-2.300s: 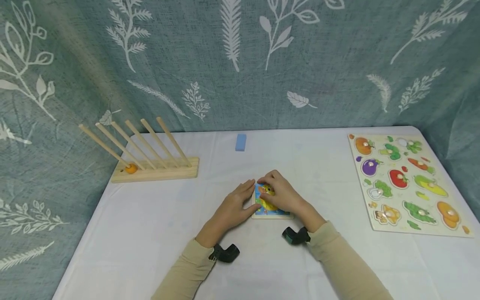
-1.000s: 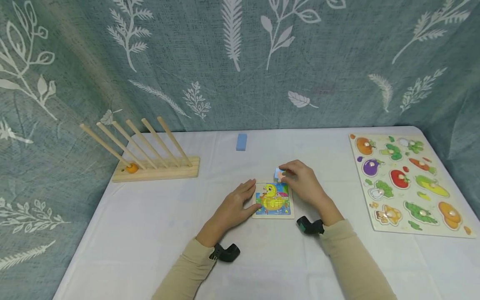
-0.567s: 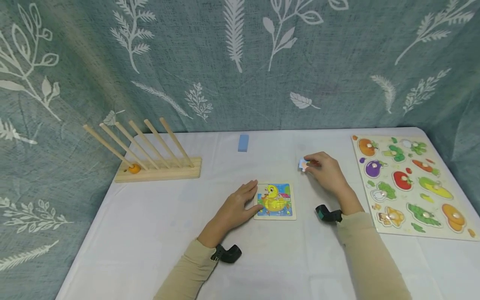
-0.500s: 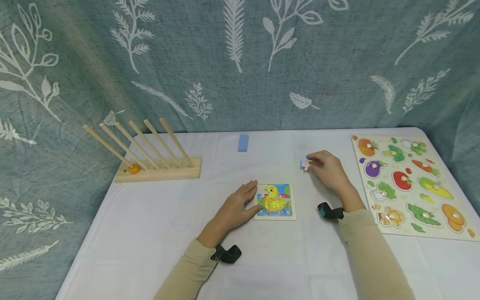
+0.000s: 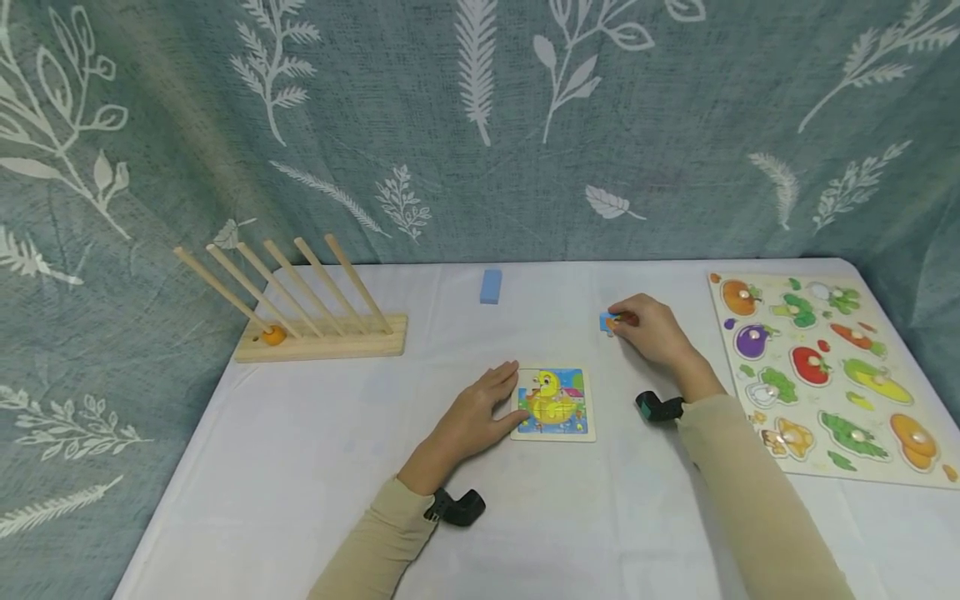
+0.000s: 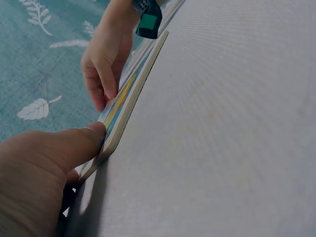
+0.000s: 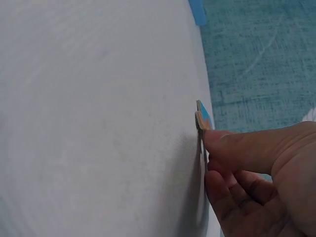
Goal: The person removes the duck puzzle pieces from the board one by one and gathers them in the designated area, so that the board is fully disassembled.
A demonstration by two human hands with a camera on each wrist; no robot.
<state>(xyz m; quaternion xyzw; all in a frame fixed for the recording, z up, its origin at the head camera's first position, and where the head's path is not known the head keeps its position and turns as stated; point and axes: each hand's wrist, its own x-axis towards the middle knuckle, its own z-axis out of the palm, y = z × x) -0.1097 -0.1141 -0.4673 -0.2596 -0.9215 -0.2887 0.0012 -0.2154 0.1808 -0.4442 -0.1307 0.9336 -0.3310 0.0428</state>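
A square wooden jigsaw puzzle point(image 5: 555, 408) with a yellow duck on blue lies flat at the middle of the white-covered table. My left hand point(image 5: 476, 421) rests at its left side, fingers extended along the edge and thumb on its face; the left wrist view shows that thumb point(image 6: 81, 143) at the puzzle's near corner. Beyond the puzzle to the right, my right hand point(image 5: 656, 333) pinches a small blue and orange puzzle piece point(image 5: 607, 322) between thumb and fingertips. In the right wrist view the piece point(image 7: 203, 116) stands close over the cloth, partly covered by the thumb.
A blue block point(image 5: 491, 287) lies near the table's back edge. At the left stands a wooden peg rack point(image 5: 322, 344) with upright rods and one orange bead point(image 5: 274, 335). A vegetable puzzle board point(image 5: 832, 383) lies at the right, near the right forearm. A patterned curtain point(image 5: 525, 192) hangs behind.
My right hand has moved from over the duck puzzle to the back right, carrying the puzzle piece, and has shifted slightly further back since half a second ago. The left hand has stayed at the puzzle.
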